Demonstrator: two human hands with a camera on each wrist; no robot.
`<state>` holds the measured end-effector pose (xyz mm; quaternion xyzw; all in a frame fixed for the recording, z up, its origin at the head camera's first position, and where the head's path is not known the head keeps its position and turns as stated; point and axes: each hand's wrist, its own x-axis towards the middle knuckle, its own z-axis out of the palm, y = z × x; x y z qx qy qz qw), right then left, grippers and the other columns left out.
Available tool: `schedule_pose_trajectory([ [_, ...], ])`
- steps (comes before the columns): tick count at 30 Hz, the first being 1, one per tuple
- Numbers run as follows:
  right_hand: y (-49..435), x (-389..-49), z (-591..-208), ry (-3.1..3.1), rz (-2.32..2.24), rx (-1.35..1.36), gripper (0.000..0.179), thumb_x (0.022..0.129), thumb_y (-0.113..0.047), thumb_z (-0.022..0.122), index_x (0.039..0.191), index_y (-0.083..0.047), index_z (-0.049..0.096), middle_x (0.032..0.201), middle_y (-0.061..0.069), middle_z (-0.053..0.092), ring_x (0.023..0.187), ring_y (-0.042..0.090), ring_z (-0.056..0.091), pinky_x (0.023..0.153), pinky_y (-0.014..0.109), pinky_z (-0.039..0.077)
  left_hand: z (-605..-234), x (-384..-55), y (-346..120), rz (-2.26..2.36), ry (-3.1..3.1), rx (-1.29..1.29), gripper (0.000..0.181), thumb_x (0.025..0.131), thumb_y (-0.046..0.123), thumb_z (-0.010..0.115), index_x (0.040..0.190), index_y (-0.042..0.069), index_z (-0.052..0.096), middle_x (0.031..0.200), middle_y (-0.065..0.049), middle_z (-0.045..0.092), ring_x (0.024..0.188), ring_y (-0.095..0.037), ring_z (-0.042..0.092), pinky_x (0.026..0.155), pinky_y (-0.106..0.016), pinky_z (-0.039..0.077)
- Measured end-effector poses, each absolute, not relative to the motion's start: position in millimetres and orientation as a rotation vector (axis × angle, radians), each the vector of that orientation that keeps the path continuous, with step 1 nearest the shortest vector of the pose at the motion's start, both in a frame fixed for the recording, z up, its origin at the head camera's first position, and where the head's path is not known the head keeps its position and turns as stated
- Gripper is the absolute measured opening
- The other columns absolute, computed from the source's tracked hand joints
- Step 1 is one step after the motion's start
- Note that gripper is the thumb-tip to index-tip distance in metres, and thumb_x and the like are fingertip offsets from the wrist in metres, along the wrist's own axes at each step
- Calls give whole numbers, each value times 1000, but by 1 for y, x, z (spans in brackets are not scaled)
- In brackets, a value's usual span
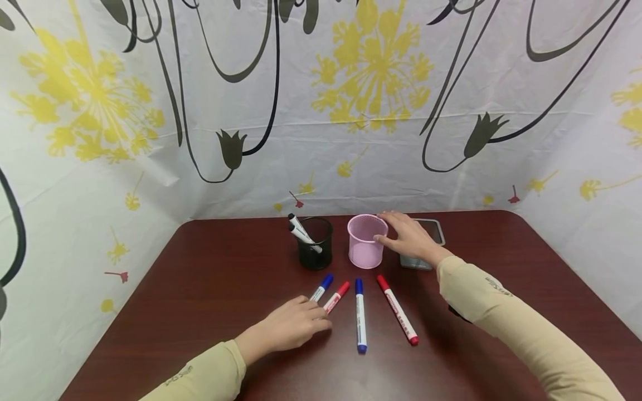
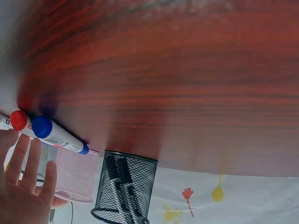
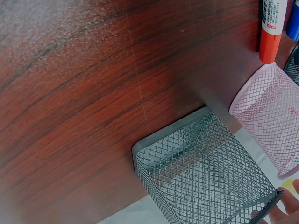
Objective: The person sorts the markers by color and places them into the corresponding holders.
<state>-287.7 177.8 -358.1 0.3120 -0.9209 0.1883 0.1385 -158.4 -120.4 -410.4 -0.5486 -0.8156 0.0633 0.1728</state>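
My left hand [image 1: 293, 324] is low over the table, its fingertips beside a blue-capped marker [image 1: 325, 283] and a red-capped marker [image 1: 342, 290]. The left wrist view shows straight, spread fingers [image 2: 32, 168] with nothing gripped; contact with the markers is unclear. My right hand [image 1: 408, 238] reaches between a pink mesh pen cup [image 1: 365, 255] and a grey mesh pen holder [image 3: 201, 163]. Its thumb and fingers are extended at the pink cup's rim in the head view. Only fingertips [image 3: 289, 203] appear past the holder's rim in the right wrist view; whether they touch either container cannot be told.
Left of the pink cup stands a black mesh pen cup [image 1: 315, 257] with black-capped white markers [image 1: 300, 227] leaning in it. Another blue marker [image 1: 360, 314] and another red marker [image 1: 398, 312] lie on the brown table [image 1: 225, 267]. A patterned sheet [image 1: 311, 133] hangs behind.
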Motion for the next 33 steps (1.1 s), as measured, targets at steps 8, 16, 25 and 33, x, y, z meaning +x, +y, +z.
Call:
schedule_pose_trajectory([
  [8, 175, -287, -358, -2687, 562, 907, 55, 80, -35, 62, 121, 0, 50, 116, 18, 52, 109, 34, 43, 89, 50, 32, -408, -159, -120, 163, -2359, -1593, 22, 78, 14, 65, 98, 20, 64, 94, 10, 57, 86, -8, 50, 71, -22, 41],
  [16, 175, -285, -356, -2704, 573, 885, 55, 80, -35, 62, 122, -2, 50, 115, 16, 52, 108, 32, 44, 87, 50, 34, -412, -161, -121, 162, -2375, -1652, 21, 79, 10, 65, 98, 19, 66, 102, 6, 58, 90, -11, 49, 71, -20, 43],
  [25, 175, -288, -354, -2710, 541, 893, 58, 79, -37, 63, 121, 0, 50, 115, 16, 54, 106, 32, 46, 87, 50, 34, -413, -159, -119, 197, -2283, -1676, 14, 81, 10, 60, 90, 20, 66, 107, 4, 57, 95, -11, 48, 72, -20, 44],
  [33, 175, -288, -349, -2773, 544, 865, 62, 78, -42, 63, 122, -1, 49, 114, 15, 54, 106, 31, 45, 86, 50, 34, -415, -161, -115, 238, -2250, -1705, 8, 81, 20, 61, 89, 22, 61, 106, 4, 56, 91, -12, 47, 73, -22, 41],
])
